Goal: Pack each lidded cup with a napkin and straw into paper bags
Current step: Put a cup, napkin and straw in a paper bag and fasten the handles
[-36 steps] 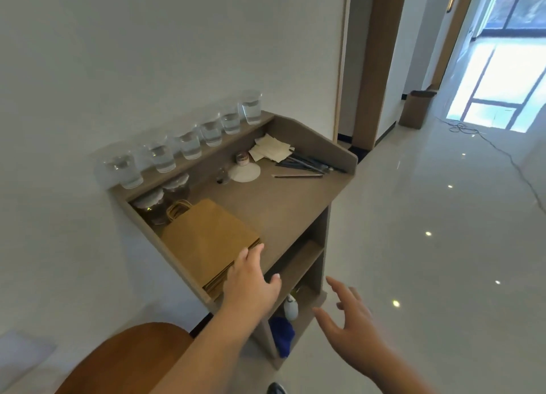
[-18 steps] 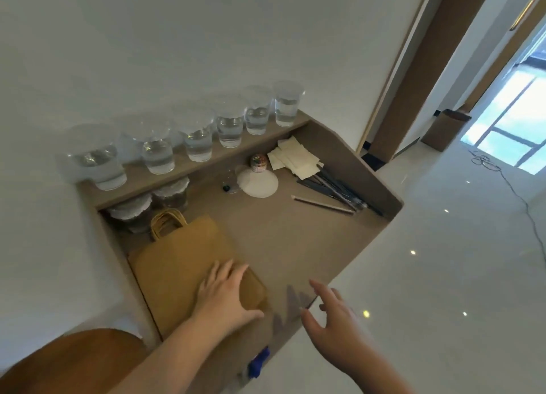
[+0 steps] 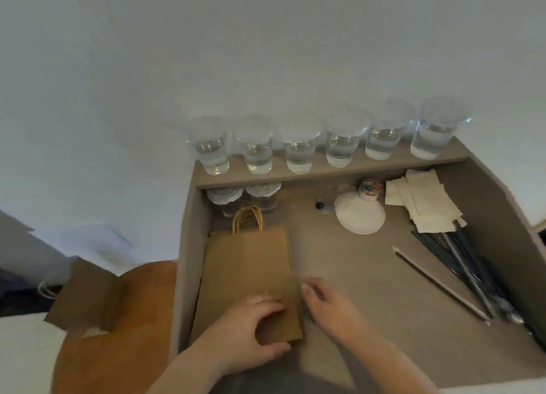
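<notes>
Plainly the first step is in hand: getting a paper bag free so it can be opened. At the centre of the frame stands the desk (image 3: 369, 290), its raised shelf (image 3: 325, 169) across the top carrying six lidded cups (image 3: 339, 148) in a row, none packed yet. Lower left of centre, the stack of paper bags (image 3: 248, 272) lies flat with handles pointing up the frame. At right are the napkins (image 3: 422, 204), and below them the dark straws (image 3: 461, 263) running toward the lower right. The left hand (image 3: 251, 331) curls over the stack's near end, thumb under the edge, pinching the top bag. The right hand (image 3: 328, 308) sits just beside the stack's right edge, fingers loosely bent, holding nothing. Next, I judge, the top bag must be peeled off alone and stood open.
</notes>
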Demonstrator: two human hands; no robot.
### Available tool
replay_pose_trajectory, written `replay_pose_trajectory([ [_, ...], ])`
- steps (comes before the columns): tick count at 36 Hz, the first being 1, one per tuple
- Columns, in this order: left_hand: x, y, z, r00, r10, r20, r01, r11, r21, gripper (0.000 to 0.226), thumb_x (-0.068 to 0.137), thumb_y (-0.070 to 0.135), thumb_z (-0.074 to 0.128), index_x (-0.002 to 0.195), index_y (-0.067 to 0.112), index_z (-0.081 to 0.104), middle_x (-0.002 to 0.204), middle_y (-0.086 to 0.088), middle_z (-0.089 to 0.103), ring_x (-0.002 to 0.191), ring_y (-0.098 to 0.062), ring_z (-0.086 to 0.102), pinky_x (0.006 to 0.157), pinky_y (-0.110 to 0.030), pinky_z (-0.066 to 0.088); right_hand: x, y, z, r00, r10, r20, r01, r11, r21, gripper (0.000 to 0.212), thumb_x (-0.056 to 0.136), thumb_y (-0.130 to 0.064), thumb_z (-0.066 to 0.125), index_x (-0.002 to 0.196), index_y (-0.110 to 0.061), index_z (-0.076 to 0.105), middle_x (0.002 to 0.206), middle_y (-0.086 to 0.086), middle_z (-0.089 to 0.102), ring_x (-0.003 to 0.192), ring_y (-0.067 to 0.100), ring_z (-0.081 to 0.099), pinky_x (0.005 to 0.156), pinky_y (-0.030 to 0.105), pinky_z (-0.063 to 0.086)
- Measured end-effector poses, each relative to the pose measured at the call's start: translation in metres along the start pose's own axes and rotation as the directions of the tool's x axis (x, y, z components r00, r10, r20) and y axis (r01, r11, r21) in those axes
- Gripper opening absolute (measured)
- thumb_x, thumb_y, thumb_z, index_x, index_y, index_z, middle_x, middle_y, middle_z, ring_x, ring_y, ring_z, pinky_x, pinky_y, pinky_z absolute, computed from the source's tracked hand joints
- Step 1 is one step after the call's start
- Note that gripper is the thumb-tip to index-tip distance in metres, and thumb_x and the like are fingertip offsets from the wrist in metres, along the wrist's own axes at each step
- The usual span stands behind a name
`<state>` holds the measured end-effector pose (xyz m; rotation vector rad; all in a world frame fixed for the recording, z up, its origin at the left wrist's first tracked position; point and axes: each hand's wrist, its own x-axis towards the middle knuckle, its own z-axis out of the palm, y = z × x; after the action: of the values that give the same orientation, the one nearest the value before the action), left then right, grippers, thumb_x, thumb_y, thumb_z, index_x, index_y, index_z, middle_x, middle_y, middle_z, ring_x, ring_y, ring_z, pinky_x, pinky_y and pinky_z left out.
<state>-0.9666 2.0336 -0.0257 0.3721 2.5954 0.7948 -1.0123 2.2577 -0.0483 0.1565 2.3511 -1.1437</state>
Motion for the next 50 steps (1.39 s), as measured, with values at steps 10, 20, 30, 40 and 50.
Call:
replay_pose_trajectory([
  [10,-0.024,0.072,0.002,0.883,-0.169,-0.439,0.220,0.973,0.068,0.050,0.086,0.030,0.062,0.132,0.051,0.067,0.127,0.039,0.062,0.122,0.022,0.048,0.110,-0.013,0.039,0.037,-0.019,-0.059,0.972,0.015,0.232,-0.045,0.991,0.126,0.052,0.108,-0.059,0.048,0.106,-0.016,0.077,0.097,0.004,0.078,0.087,0.018,0.073,0.078,0.032,0.055],
  [20,-0.032,0.127,0.020,0.913,-0.097,-0.397,0.169,0.974,0.152,0.053,0.088,0.020,0.065,0.124,0.059,0.069,0.130,0.042,0.060,0.131,0.009,0.050,0.110,-0.033,0.042,0.042,-0.026,-0.075,0.863,-0.047,0.503,-0.271,0.797,0.540,0.027,0.107,-0.027,0.063,0.128,-0.011,0.068,0.110,0.015,0.081,0.099,0.031,0.078,0.074,0.042,0.064],
  [30,0.007,0.150,0.035,0.962,-0.254,-0.104,0.228,0.951,-0.209,0.074,0.062,0.092,0.072,0.131,0.075,0.049,0.148,0.054,0.029,0.141,0.024,0.021,0.119,-0.024,0.025,0.026,-0.006,-0.136,0.939,-0.175,0.297,0.063,0.934,0.352,0.020,0.108,-0.038,0.060,0.112,-0.024,0.073,0.099,0.001,0.081,0.097,0.026,0.078,0.090,0.052,0.065],
  [40,0.059,0.202,-0.014,0.850,-0.417,-0.323,-0.221,0.274,-0.936,0.065,0.088,0.060,0.061,0.135,0.015,0.061,0.133,-0.015,0.071,0.120,-0.041,0.069,0.105,-0.066,0.051,-0.030,-0.007,-0.224,0.781,-0.600,0.174,0.543,0.789,0.287,0.029,0.110,-0.024,0.058,0.123,-0.044,0.074,0.123,-0.009,0.076,0.116,0.015,0.071,0.107,0.043,0.054],
  [50,0.058,0.222,-0.052,0.958,-0.182,-0.223,-0.174,0.251,-0.952,0.085,0.076,0.056,0.084,0.144,0.016,0.053,0.132,-0.020,0.069,0.122,-0.043,0.067,0.101,-0.060,0.056,-0.068,-0.018,-0.224,0.752,-0.622,0.219,0.534,0.769,0.352,0.037,0.095,-0.031,0.058,0.132,-0.032,0.061,0.153,-0.011,0.055,0.146,0.015,0.048,0.120,0.056,0.039],
])
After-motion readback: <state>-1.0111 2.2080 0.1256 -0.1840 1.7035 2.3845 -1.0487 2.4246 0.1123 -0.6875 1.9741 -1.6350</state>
